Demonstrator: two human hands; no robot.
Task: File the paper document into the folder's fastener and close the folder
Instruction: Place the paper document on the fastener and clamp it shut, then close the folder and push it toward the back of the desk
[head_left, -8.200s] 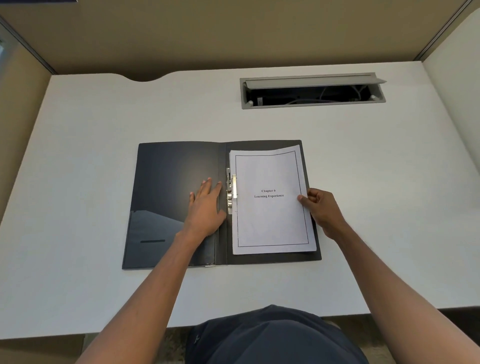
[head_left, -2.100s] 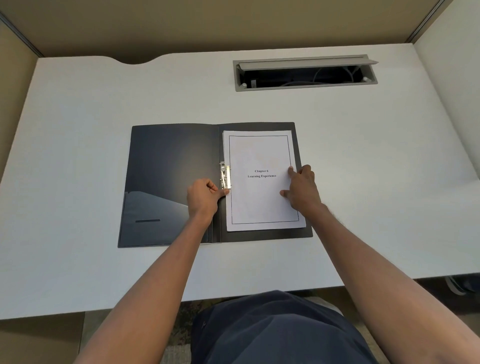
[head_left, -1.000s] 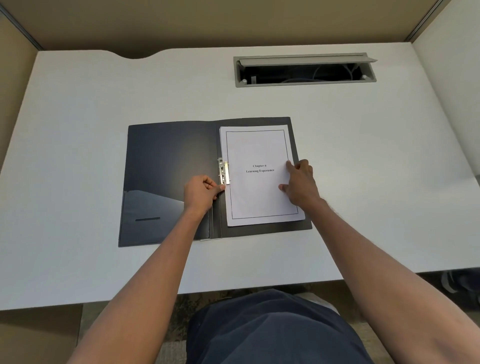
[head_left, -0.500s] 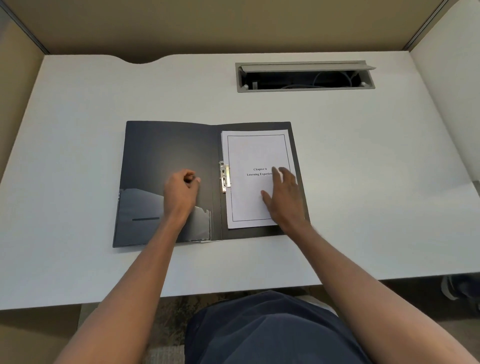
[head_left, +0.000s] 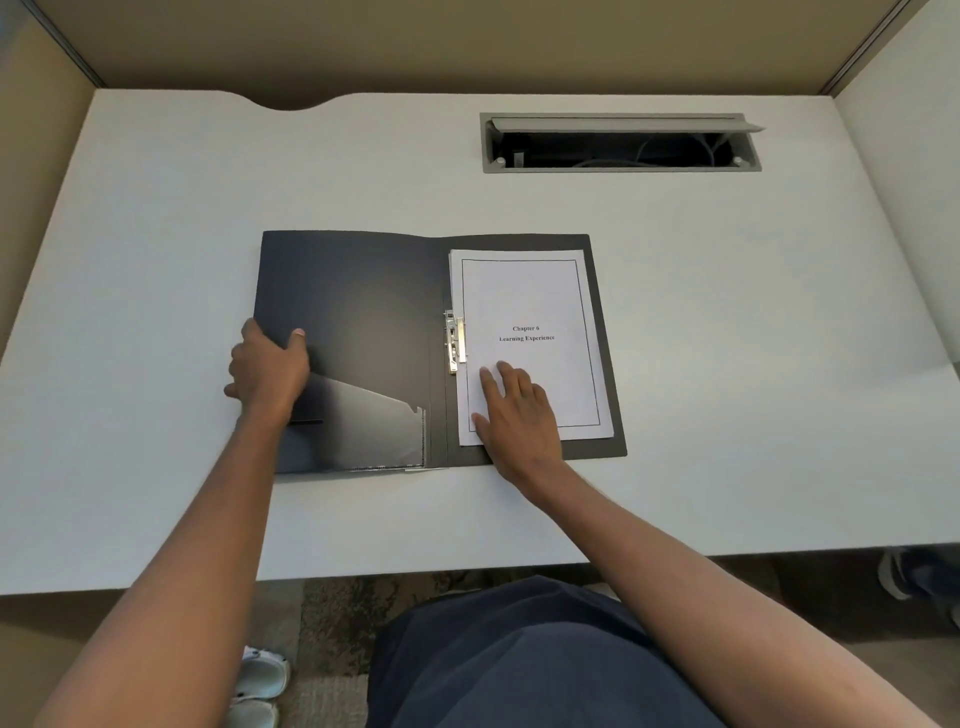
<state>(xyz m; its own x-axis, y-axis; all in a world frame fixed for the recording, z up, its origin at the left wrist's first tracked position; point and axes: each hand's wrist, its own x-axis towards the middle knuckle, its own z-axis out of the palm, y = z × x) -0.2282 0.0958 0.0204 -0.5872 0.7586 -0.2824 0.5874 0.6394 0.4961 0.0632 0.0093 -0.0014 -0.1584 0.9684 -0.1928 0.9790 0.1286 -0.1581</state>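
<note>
A dark folder (head_left: 363, 301) lies open on the white desk (head_left: 156, 493). The paper document (head_left: 524, 291), titled "Chapter 6 Learning Experience", rests on the folder's right half. Its left edge sits under the metal fastener (head_left: 455, 340) beside the spine. My left hand (head_left: 267, 366) grips the outer left edge of the front cover, thumb on the inside face. My right hand (head_left: 517, 413) lies flat on the lower left part of the paper, fingers spread.
A grey cable tray (head_left: 621, 143) with its lid up is sunk into the desk at the back right. Partition walls stand behind and at both sides. A clear pocket (head_left: 363, 431) sits in the cover's lower inside.
My left hand left the fastener, moved left across the cover and took hold of its outer edge. My right hand slid down and left on the paper.
</note>
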